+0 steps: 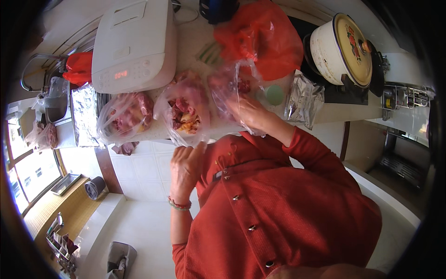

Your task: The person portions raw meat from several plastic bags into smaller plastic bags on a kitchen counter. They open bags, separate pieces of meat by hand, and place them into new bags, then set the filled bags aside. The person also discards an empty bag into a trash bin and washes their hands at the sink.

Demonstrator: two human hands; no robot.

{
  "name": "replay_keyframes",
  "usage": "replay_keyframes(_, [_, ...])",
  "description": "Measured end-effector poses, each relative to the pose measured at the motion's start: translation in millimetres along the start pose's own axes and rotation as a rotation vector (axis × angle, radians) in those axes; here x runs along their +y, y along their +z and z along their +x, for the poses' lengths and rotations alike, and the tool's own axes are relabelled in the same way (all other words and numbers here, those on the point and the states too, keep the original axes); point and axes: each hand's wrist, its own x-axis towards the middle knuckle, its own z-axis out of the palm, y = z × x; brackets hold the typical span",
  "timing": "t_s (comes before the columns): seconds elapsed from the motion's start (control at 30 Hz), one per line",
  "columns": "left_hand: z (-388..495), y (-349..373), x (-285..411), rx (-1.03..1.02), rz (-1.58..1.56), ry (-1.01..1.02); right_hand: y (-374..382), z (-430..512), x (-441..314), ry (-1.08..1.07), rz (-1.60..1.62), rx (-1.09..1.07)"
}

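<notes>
A clear plastic bag (162,104) of raw meat pieces (186,117), some with yellow fat, lies mouth towards me at the counter's front edge. My left hand (184,164) pinches its near rim between thumb and fingers. To its right, my right hand (245,108) is at a second clear bag (256,130), its film around the hand and wrist. Dark red meat (244,85) shows beyond the fingers. Blur and plastic hide the fingertips, so their grip is unclear. Another bag of meat (130,113) rests farther left, apart from both hands.
A white appliance (134,45) with a lit display stands behind the bags. Red plastic bags (261,38), a pale green round object (274,95) and a foil pouch (303,99) lie to the right. A lidded enamel pot (327,52) sits on the cooktop; a sink (57,111) is left.
</notes>
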Motion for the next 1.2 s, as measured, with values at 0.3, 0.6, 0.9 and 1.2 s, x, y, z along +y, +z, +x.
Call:
replay_keyframes(0.3, [13,-12,-11,-0.056,-0.02,0.107,43,-13,-5,0.179,-0.182,0.088])
replay_keyframes(0.6, [51,-3,12,0.11,-0.024,0.234,85,-7,8,0.205,-0.296,0.282])
replay_keyframes(0.9, [90,73,4,-0.455,0.133,0.266,97,-19,3,0.274,-0.135,0.41])
replay_keyframes(1.2, [59,52,-16,-0.361,0.272,0.109,93,-20,23,0.045,-0.178,0.234])
